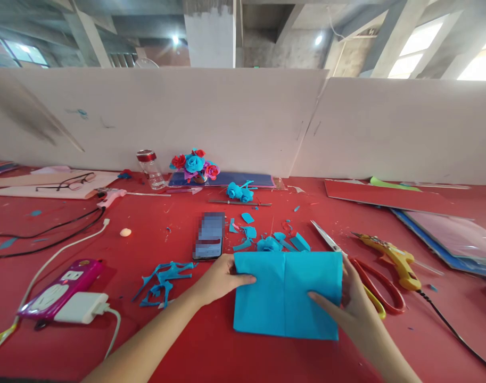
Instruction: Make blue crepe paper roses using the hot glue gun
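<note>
A folded blue paper sheet (286, 295) with a vertical crease down its middle is held low over the red table. My left hand (227, 276) grips its upper left corner, thumb on the front and fingers behind. On the right side, my right hand (346, 303) holds the edge, its thumb lying across the front and its other fingers partly hidden behind. Just beyond the sheet lie blue paper petals (248, 232) and a blue paper flower (269, 244). Scissors (380, 287) with red and yellow handles rest beside my right hand.
A phone (208, 235) lies beyond my left hand, blue scraps (163, 282) nearer. At right are a yellow glue gun (394, 258) and stacked sheets (450, 234). A purple power strip (63, 287) sits left. A glass jar (150, 170) and flower bouquet (195, 165) stand behind.
</note>
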`<state>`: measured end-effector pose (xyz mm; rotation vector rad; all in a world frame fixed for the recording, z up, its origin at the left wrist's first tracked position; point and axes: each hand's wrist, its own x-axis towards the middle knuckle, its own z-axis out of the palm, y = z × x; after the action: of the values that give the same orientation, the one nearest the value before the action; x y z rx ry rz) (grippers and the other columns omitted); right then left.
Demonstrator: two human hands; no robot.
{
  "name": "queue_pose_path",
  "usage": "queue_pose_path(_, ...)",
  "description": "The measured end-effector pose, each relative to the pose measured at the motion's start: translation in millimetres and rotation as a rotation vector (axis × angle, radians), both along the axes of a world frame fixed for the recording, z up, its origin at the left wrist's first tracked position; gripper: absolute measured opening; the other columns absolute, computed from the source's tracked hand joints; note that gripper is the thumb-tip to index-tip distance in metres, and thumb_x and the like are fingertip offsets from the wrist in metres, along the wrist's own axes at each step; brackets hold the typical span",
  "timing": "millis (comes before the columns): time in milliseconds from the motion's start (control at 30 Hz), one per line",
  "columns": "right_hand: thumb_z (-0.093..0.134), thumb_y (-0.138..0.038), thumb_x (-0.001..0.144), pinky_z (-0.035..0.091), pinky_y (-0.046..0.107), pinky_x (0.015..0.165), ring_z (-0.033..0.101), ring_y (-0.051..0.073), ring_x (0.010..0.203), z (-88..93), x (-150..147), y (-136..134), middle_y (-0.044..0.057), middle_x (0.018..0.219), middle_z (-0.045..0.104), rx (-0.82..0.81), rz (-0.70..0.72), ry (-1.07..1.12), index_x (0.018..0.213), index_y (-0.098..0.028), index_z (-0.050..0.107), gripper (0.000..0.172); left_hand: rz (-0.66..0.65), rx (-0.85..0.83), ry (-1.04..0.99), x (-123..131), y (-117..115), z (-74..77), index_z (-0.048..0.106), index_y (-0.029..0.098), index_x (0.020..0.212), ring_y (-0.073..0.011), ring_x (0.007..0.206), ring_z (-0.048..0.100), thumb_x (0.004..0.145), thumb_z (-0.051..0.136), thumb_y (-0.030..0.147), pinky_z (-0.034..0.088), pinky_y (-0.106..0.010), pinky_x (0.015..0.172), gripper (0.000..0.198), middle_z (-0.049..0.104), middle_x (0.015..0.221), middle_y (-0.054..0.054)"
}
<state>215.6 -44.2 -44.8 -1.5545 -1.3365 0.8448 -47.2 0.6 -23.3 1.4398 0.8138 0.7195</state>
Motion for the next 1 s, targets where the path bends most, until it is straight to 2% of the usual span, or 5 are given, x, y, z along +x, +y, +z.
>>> queue_pose_path(100,0.066,-0.049,0.069,0.053,0.047,0.077,0.066,0.032,0.085,16.2,4,8,0.014,0.101,0.068,-0.359,0.282,0.324,0.112,-0.015,0.058,0.055,0.004,0.03,0.033,0,-2,0.4,0.064,0.021,0.107,-0.0223,0.099,0.06,0.081,0.059,0.033,0.047,-0.035,0.087,0.029,0.066,0.109,-0.004)
queue_pose_path(167,0.065,-0.048,0.072,0.053,0.045,0.078,0.067,0.031,0.083,23.3,5,10,0.011,0.091,0.072,-0.398,0.345,0.365,0.095,-0.016,0.067,0.039,-0.005,0.056,0.073,-1,-2,-0.6,0.062,0.023,0.109,-0.0218,0.102,0.059,0.083,0.056,0.035,0.045,-0.034,0.088,0.03,0.065,0.112,-0.003)
queue_pose_path(433,0.067,-0.042,0.072,0.055,0.041,0.071,0.067,0.028,0.078,12.1,17,9,0.008,0.091,0.072,-0.274,0.308,0.429,0.093,-0.021,0.071,0.03,-0.102,0.047,0.084,-10,2,6.2,0.065,0.022,0.104,-0.0216,0.093,0.061,0.083,0.055,0.037,0.047,-0.033,0.08,0.028,0.068,0.102,-0.004)
queue_pose_path(600,0.071,-0.043,0.067,0.053,0.028,0.057,0.063,0.02,0.061,7.7,30,8,0.006,0.068,0.07,-0.043,0.36,0.294,0.068,-0.022,0.073,0.022,-0.187,0.05,0.011,-14,5,6.4,0.069,0.024,0.103,-0.0193,0.091,0.061,0.083,0.056,0.03,0.047,-0.028,0.078,0.024,0.069,0.1,-0.004)
queue_pose_path(1000,0.064,-0.039,0.074,0.041,0.025,0.043,0.053,0.015,0.053,15.9,30,4,0.005,0.068,0.06,0.008,0.527,0.323,0.055,-0.023,0.07,0.025,-0.247,-0.056,-0.081,-20,7,8.2,0.064,0.015,0.057,-0.0084,0.06,0.048,0.071,0.051,0.007,0.039,-0.021,0.056,0.021,0.053,0.072,-0.002)
